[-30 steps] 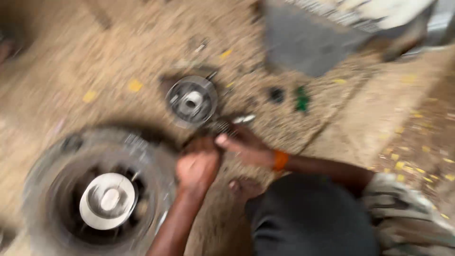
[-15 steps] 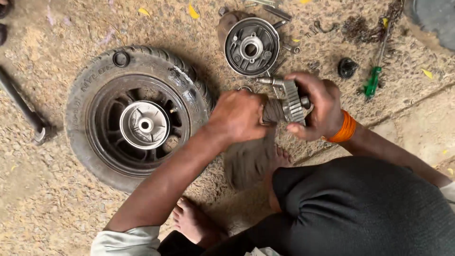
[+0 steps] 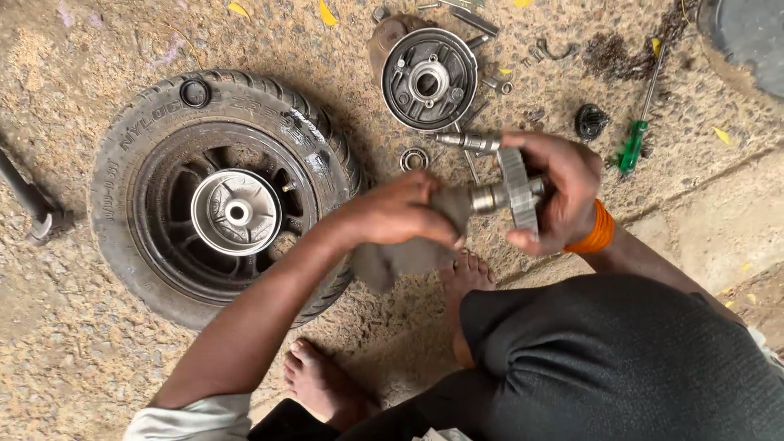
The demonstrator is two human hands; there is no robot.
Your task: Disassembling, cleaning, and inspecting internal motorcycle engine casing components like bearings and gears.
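My right hand (image 3: 554, 189) grips a metal gear shaft (image 3: 508, 189), a toothed wheel on a steel axle, held above the ground. My left hand (image 3: 400, 211) presses a dirty grey rag (image 3: 402, 251) against the shaft's left end. An orange band (image 3: 594, 232) circles my right wrist. A second steel shaft (image 3: 467, 142) pokes out from beside my right fingers. A small tyre on its wheel rim (image 3: 219, 194) lies flat on the ground to the left of my hands.
A round metal drum plate (image 3: 429, 80) lies beyond my hands, with a small bearing (image 3: 414, 158) near it. A green screwdriver (image 3: 635, 139), a black cap (image 3: 590, 121) and loose small parts sit at the right. A dark tool (image 3: 31, 204) lies at the left edge. My bare feet (image 3: 327, 382) rest below.
The view has steadied from a blur and come closer. My hands with the gear shaft and rag are held a little lower in view, the rag still on the shaft.
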